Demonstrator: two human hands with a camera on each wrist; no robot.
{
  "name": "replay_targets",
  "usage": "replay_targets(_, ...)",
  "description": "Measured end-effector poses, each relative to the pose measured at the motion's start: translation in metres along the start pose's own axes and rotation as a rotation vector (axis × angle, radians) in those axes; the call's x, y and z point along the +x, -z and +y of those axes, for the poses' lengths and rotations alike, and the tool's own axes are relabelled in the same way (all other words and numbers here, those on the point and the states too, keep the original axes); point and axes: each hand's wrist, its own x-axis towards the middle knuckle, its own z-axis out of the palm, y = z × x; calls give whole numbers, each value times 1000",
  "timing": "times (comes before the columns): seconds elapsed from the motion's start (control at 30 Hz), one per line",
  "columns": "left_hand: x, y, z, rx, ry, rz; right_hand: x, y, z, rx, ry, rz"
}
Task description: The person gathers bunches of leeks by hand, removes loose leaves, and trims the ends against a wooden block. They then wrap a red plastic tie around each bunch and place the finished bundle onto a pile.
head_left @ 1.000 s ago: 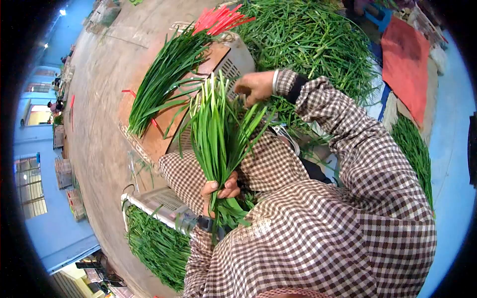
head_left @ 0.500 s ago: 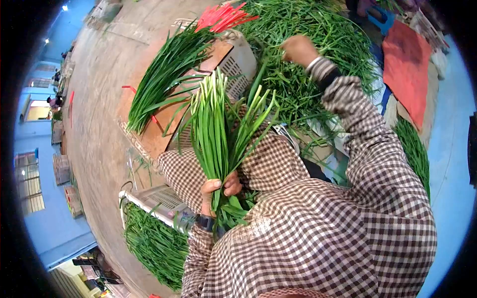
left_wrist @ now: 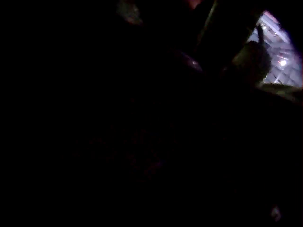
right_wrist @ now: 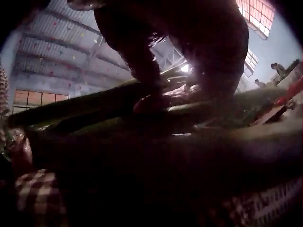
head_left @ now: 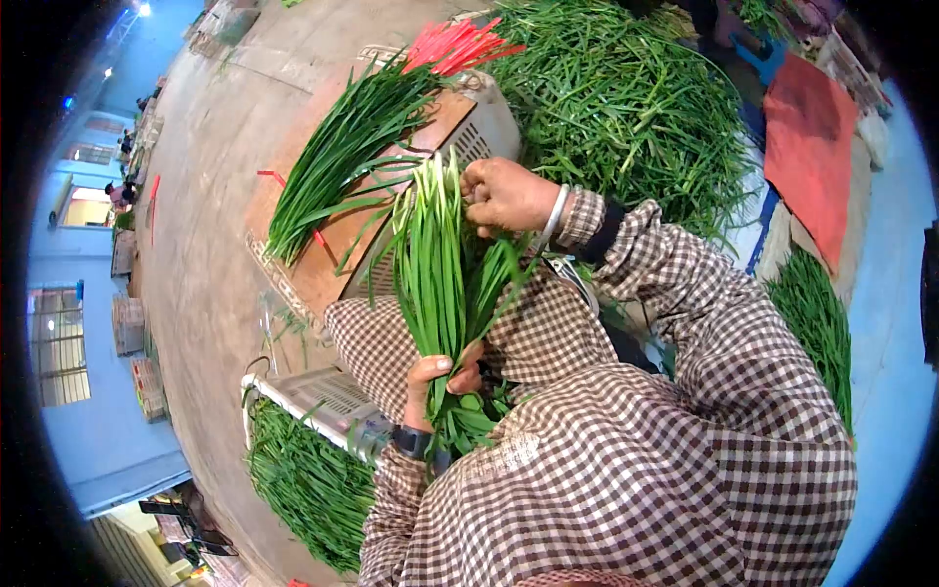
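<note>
My left hand [head_left: 445, 377] grips a bunch of garlic chives [head_left: 430, 279] near its leafy lower end, above the lap. The pale stalk ends point away from the body, and some stalks fan off to the right. At those pale ends is my right hand [head_left: 514, 199], fingers curled and pinching at the stalks. The right wrist view, dark as it is, has its thumb and fingers [right_wrist: 215, 47] closing on green stalks [right_wrist: 102, 101]. Almost everything in the left wrist view is black.
A larger chive bundle [head_left: 347, 157] lies on a brown board [head_left: 445, 119] over a crate, beside red strips [head_left: 465, 47]. Loose chives form a big heap [head_left: 626, 117] at the far right. More chives [head_left: 303, 479] lie by a white crate [head_left: 328, 401] at lower left.
My right hand went out over the heap, then came back to the pale ends of the bunch. The left hand kept its grip. The whole view shifted slightly.
</note>
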Motion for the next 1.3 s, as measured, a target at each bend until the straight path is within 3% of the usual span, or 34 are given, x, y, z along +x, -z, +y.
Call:
replay_targets(0.23, 3, 0, 2, 42, 74, -108, 7, 2, -7, -204, 104, 93)
replay_targets(0.3, 1, -5, -1, 26, 43, -66, 15, -3, 5, -369, 375, 257)
replay_targets(0.43, 0, -4, -3, -31, 7, -45, 32, 24, 21, -477, 468, 286)
replay_targets(0.47, 0, -4, -3, 17, -17, 12, 36, 34, 25, -564, 366, 315)
replay_targets(0.5, -1, -4, -3, 65, -40, 69, 37, 46, 28, -366, 390, 336)
replay_targets(0.6, -1, -6, 3, 195, -14, 130, 50, 104, 63, -672, 282, 641)
replay_targets(0.63, -1, -11, 5, 295, 4, 149, 38, 118, 58, -827, -44, 678)
replay_targets(0.67, -1, -27, 3, 233, -40, 301, 33, 130, 44, -878, -495, 556)
replay_targets(0.7, 0, -30, 6, 234, -49, 298, 21, 127, 53, -1282, -491, 752)
replay_targets(0.77, 5, -35, 11, 715, -45, 371, 12, 138, 60, -1149, -320, 737)
replay_targets(0.83, 6, -40, 9, 768, -40, 424, -16, 108, -1, -176, -256, 464)
replay_targets(0.9, 8, -50, 9, 1007, -76, 532, -34, 74, -27, 72, -241, 210)
replay_targets(0.97, 10, -62, 13, 1184, -109, 527, -23, 45, 18, -335, 212, 316)
replay_targets(1.0, 11, -72, 15, 1271, -197, 538, -33, 37, -4, -125, 163, 284)
replay_targets(1.03, 13, -77, 15, 1351, -287, 555, -40, 40, -15, -125, 165, 282)
replay_targets(1.07, 12, -71, 23, 1522, -368, 471, -46, 40, -22, 168, 219, 257)
replay_targets(1.1, 9, -72, 27, 1456, -302, 500, -51, 38, -23, 462, 269, 230)
replay_targets(1.13, 11, -68, 28, 1310, -270, 554, -51, 36, -24, 507, 250, 247)
replay_targets(1.17, 12, -60, 27, 1165, -235, 601, -42, 34, -1, 368, 178, 261)
replay_targets(1.23, 13, -43, 26, 1167, -273, 552, -42, 30, 24, 89, 32, 218)
replay_targets(1.3, 7, -36, 24, 1033, -215, 595, -54, 28, 30, 680, 55, 142)
